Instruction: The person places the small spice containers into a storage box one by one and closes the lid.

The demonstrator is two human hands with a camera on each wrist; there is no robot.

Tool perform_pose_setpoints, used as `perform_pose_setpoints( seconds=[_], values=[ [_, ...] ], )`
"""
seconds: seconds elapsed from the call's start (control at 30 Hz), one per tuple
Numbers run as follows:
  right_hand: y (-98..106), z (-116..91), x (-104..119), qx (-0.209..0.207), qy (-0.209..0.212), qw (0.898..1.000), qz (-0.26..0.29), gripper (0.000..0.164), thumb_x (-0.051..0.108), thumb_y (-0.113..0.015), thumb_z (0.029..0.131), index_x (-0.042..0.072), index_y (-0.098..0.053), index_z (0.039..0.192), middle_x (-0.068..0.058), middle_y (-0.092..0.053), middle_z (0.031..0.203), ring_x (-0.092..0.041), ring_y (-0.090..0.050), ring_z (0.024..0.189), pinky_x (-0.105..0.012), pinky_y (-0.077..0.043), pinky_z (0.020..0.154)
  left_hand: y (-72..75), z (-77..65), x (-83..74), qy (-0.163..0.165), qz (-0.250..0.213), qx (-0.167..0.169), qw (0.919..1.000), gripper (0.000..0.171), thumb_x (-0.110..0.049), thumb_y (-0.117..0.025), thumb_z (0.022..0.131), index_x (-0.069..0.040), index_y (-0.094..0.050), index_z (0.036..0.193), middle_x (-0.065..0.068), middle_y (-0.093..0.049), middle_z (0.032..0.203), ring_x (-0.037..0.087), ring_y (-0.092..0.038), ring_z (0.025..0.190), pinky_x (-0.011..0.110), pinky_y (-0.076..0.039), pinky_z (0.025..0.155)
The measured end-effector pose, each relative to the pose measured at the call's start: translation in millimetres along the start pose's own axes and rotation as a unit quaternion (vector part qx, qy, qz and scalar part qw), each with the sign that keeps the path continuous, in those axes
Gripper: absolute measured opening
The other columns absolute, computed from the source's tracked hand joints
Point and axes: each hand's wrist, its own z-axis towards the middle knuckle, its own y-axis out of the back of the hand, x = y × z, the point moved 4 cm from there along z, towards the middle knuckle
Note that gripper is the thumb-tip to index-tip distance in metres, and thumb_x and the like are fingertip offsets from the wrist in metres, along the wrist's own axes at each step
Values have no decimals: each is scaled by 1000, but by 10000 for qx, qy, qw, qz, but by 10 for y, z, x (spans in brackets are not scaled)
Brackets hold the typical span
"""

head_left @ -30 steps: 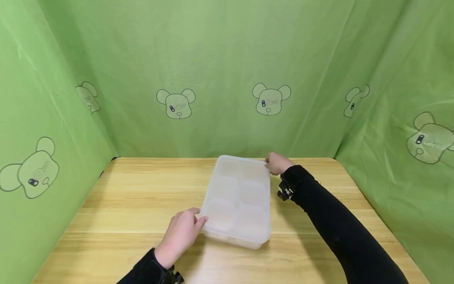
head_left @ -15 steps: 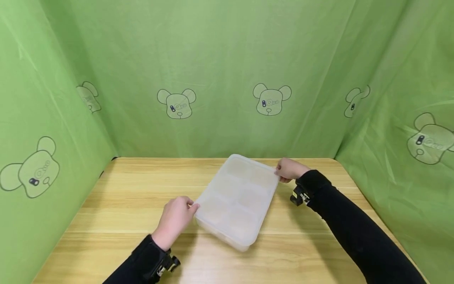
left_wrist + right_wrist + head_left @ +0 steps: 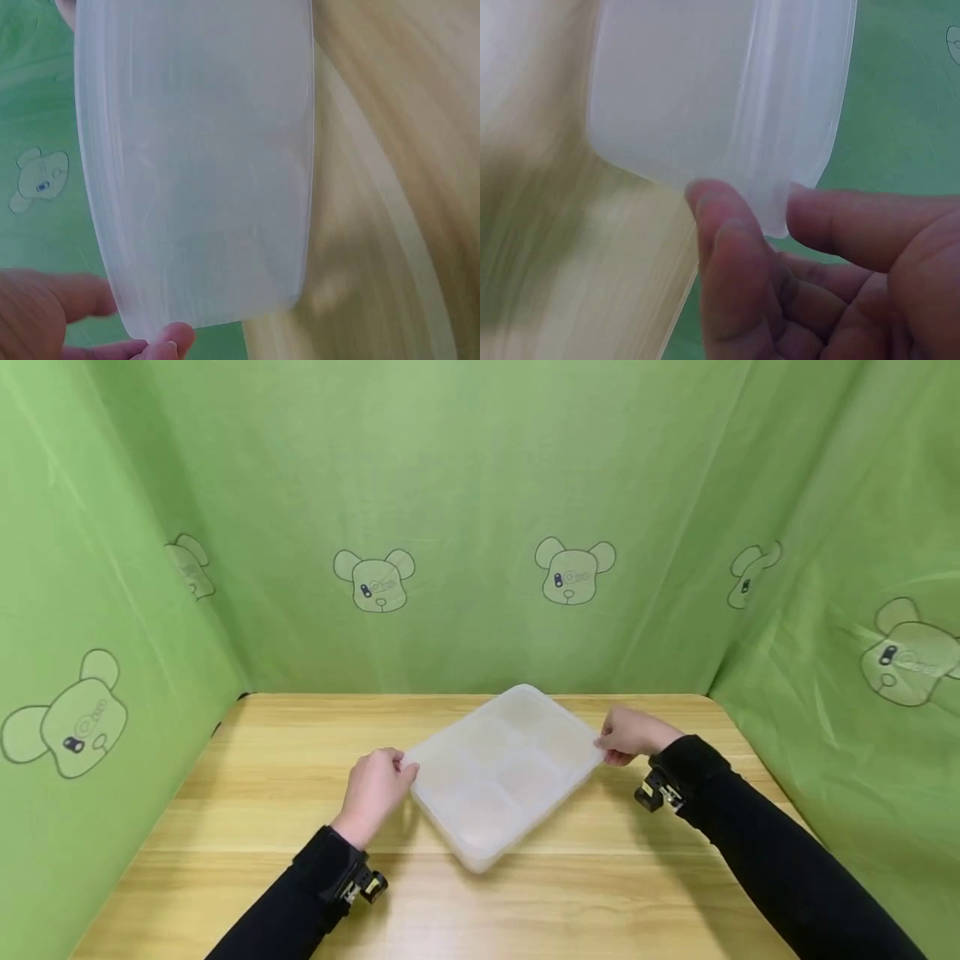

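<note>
A translucent white plastic storage box (image 3: 502, 777), its flat top marked with several rounded square compartments, is turned diagonally in the head view. My left hand (image 3: 375, 792) pinches its left corner between thumb and fingers. At the opposite right corner, my right hand (image 3: 636, 735) grips the rim. The left wrist view shows the smooth side of the box (image 3: 210, 165) with fingertips at its lower end. In the right wrist view, thumb and fingers close on a corner of the box (image 3: 682, 90). Its contents cannot be made out.
Beneath the box lies a light wood-grain table (image 3: 262, 752). Green curtains (image 3: 472, 485) printed with bear heads hang behind it and along both sides. Black sleeves with small wrist cameras cover both forearms.
The box has turned clockwise, from nearly lengthwise to diagonal. My right hand has moved rightward and nearer, while my left has shifted away and slightly left, both still holding the corners.
</note>
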Motion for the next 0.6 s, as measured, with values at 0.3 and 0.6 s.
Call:
perform_pose_setpoints(
  seconds=[0.3,0.6],
  values=[
    [-133,-193,-28,378,-242,9986,289,25,5,-58,98,-6,-65,77,-7,-64,66,-12,-61,57,-27,-56,57,-61,276,158,186,-806,739,9938,52,-22,-70,95,11,-56,132,21,-68,116,33,-66,107,43,-54,93],
    [-188,-288,26,659,-443,9961,385,30,8,-58,100,-3,-64,73,-5,-63,62,-10,-59,53,-23,-53,52,-127,489,218,126,-1574,1063,9817,54,-18,-65,99,12,-48,140,24,-63,127,36,-61,118,43,-51,98]
  ],
)
